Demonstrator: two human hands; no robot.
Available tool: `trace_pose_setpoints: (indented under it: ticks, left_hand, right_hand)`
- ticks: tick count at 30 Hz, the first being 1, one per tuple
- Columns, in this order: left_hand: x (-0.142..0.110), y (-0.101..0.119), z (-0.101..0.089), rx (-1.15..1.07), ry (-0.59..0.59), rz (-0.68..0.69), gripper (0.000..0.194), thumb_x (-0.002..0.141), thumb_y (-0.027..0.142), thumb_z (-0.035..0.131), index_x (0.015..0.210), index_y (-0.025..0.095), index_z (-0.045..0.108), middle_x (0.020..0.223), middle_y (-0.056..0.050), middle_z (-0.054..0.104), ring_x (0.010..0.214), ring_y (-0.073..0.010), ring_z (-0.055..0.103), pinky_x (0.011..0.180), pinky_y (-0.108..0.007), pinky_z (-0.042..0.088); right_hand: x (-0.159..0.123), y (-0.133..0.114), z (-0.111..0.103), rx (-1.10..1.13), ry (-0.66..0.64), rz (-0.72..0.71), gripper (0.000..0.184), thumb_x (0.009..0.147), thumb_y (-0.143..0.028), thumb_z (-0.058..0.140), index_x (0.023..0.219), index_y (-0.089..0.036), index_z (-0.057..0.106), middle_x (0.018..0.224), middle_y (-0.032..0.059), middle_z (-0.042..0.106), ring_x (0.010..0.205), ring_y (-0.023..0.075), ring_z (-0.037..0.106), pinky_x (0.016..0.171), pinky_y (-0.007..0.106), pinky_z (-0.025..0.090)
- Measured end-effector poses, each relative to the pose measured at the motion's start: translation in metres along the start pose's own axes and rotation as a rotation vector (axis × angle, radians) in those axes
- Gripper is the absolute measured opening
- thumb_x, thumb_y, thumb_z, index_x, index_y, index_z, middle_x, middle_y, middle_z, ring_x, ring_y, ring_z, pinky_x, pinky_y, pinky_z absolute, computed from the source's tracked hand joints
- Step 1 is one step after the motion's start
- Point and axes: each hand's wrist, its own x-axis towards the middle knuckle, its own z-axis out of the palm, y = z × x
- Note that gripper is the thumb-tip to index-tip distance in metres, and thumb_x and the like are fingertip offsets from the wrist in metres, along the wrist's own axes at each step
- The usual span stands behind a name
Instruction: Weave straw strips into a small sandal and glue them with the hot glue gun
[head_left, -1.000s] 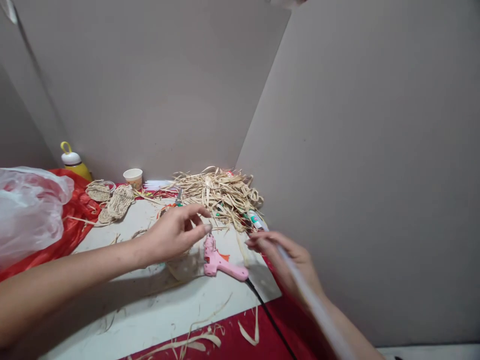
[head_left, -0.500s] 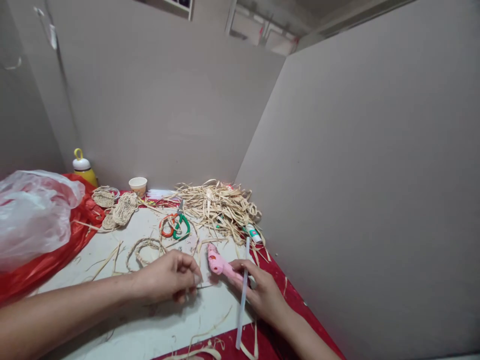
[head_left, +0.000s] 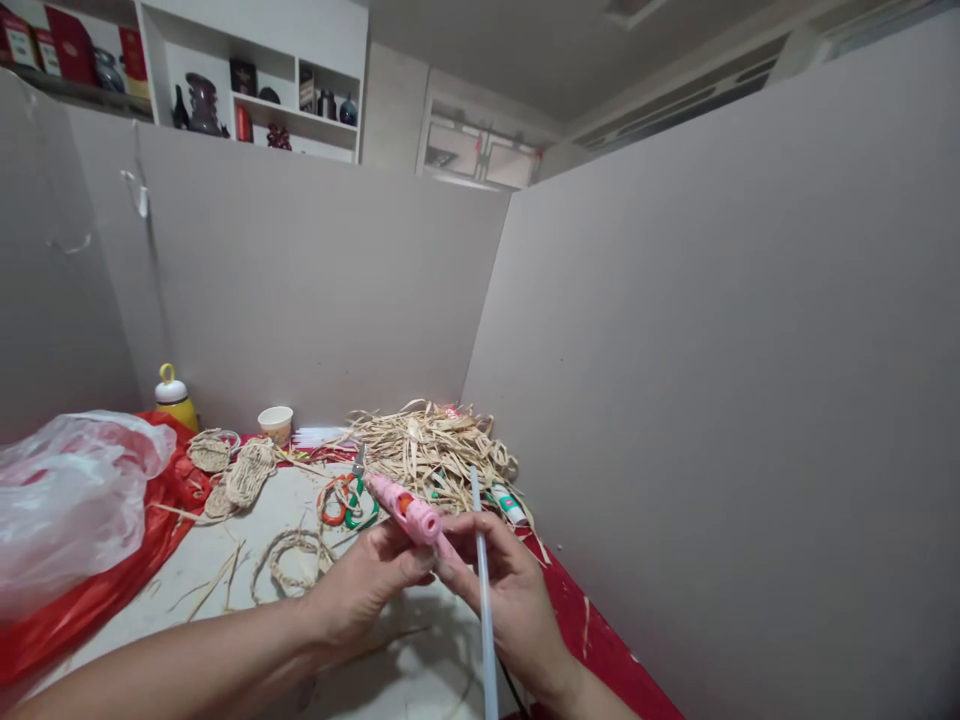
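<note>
A pink hot glue gun [head_left: 403,508] is held up over the work board, its nose pointing away to the left and its rear opening facing me. My left hand [head_left: 360,585] is closed around the underside of its body, thumb near the back end. The handle is in my right hand [head_left: 511,590], which also pinches a long translucent glue stick [head_left: 485,610] standing nearly upright between its fingers. Just beyond the gun's nose lie scissors [head_left: 332,502] with orange and green handles. A braided straw ring [head_left: 281,560] rests left of the gun, partly behind my left hand.
A heap of dry straw strips [head_left: 427,445] lies at the back, a green-and-white tube [head_left: 508,505] beside it. Woven straw pieces [head_left: 251,472], a paper cup [head_left: 276,424], a yellow bottle [head_left: 176,403] and plastic bags [head_left: 75,500] sit leftward. Grey panels [head_left: 322,270] enclose the table.
My right hand has raised the glue gun and glue stick off the board. My left hand has moved over and taken hold of the gun's body. The view has tilted up.
</note>
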Motion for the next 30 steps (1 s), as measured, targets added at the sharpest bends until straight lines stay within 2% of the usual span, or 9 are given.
trace_pose_setpoints:
  ticks: [3, 8, 11, 15, 18, 21, 23, 26, 30]
  left_hand:
    - [0.001, -0.005, -0.005, -0.040, 0.023, 0.030, 0.037, 0.077, 0.034, 0.077, 0.107, 0.015, 0.071, 0.103, -0.011, 0.071, 0.103, -0.0252, 0.061, 0.096, -0.037, 0.042]
    - [0.008, -0.007, -0.016, -0.105, 0.104, 0.017, 0.029, 0.078, 0.033, 0.076, 0.100, 0.015, 0.070, 0.098, -0.009, 0.073, 0.095, -0.0218, 0.065, 0.086, -0.032, 0.047]
    - [0.011, -0.005, -0.019, -0.115, 0.139, -0.009, 0.029, 0.080, 0.036, 0.075, 0.099, 0.015, 0.067, 0.096, -0.009, 0.074, 0.092, -0.0205, 0.068, 0.083, -0.030, 0.049]
    - [0.011, -0.001, -0.019, -0.160, 0.165, -0.092, 0.034, 0.077, 0.040, 0.077, 0.094, 0.016, 0.061, 0.085, -0.007, 0.074, 0.084, -0.0203, 0.072, 0.079, -0.031, 0.052]
    - [0.010, 0.001, -0.018, -0.176, 0.155, -0.134, 0.039, 0.075, 0.044, 0.078, 0.094, 0.015, 0.059, 0.081, -0.006, 0.073, 0.077, -0.0203, 0.073, 0.072, -0.030, 0.054]
    - [0.008, 0.001, -0.016, -0.183, 0.117, -0.151, 0.041, 0.076, 0.045, 0.077, 0.095, 0.015, 0.058, 0.079, -0.006, 0.073, 0.072, -0.0190, 0.072, 0.067, -0.028, 0.055]
    - [0.008, 0.000, -0.015, -0.195, 0.097, -0.168, 0.041, 0.075, 0.046, 0.078, 0.093, 0.015, 0.057, 0.079, -0.006, 0.073, 0.069, -0.0180, 0.072, 0.065, -0.027, 0.054]
    - [0.008, -0.002, -0.015, -0.205, 0.059, -0.179, 0.043, 0.072, 0.047, 0.079, 0.092, 0.014, 0.058, 0.079, -0.007, 0.074, 0.067, -0.0180, 0.072, 0.062, -0.025, 0.053]
    - [0.009, -0.005, -0.015, -0.200, 0.021, -0.171, 0.046, 0.071, 0.046, 0.080, 0.097, 0.015, 0.059, 0.081, -0.008, 0.075, 0.065, -0.0174, 0.072, 0.057, -0.022, 0.050]
  right_hand:
    - [0.002, 0.003, 0.003, -0.022, -0.027, 0.005, 0.018, 0.083, -0.030, 0.073, 0.100, -0.026, 0.065, 0.094, 0.0013, 0.070, 0.085, 0.0176, 0.067, 0.080, 0.028, 0.054]
    - [-0.004, 0.019, -0.005, -0.141, -0.093, -0.063, 0.033, 0.097, -0.037, 0.053, 0.128, -0.027, 0.057, 0.121, 0.0096, 0.067, 0.107, 0.0234, 0.065, 0.091, 0.036, 0.053]
    - [-0.006, 0.023, -0.018, -0.205, 0.020, -0.124, 0.043, 0.098, -0.048, 0.045, 0.135, -0.029, 0.054, 0.114, 0.0090, 0.068, 0.096, 0.0216, 0.066, 0.085, 0.035, 0.055]
    - [-0.009, 0.013, -0.037, -0.188, 0.243, -0.163, 0.054, 0.096, -0.060, 0.036, 0.126, -0.025, 0.064, 0.092, 0.0080, 0.066, 0.075, 0.0206, 0.063, 0.073, 0.037, 0.056]
    - [-0.015, 0.003, -0.040, -0.078, 0.314, -0.195, 0.041, 0.098, -0.049, 0.042, 0.118, -0.024, 0.068, 0.086, 0.0066, 0.066, 0.072, 0.0200, 0.063, 0.069, 0.037, 0.056]
    - [-0.022, -0.002, -0.034, 0.007, 0.300, -0.209, 0.021, 0.095, -0.034, 0.056, 0.108, -0.026, 0.070, 0.082, 0.0038, 0.068, 0.067, 0.0173, 0.065, 0.063, 0.032, 0.056]
    - [-0.024, -0.002, -0.030, -0.032, 0.298, -0.232, 0.013, 0.090, -0.025, 0.065, 0.101, -0.026, 0.072, 0.080, 0.0022, 0.069, 0.064, 0.0158, 0.066, 0.060, 0.029, 0.056]
    - [-0.024, -0.003, -0.028, -0.158, 0.327, -0.287, 0.018, 0.083, -0.014, 0.071, 0.096, -0.026, 0.072, 0.074, -0.0002, 0.070, 0.063, 0.0150, 0.068, 0.059, 0.027, 0.057]
    - [-0.019, -0.008, -0.030, -0.253, 0.316, -0.327, 0.022, 0.081, -0.010, 0.071, 0.093, -0.027, 0.073, 0.065, -0.0026, 0.070, 0.061, 0.0152, 0.067, 0.060, 0.027, 0.058]
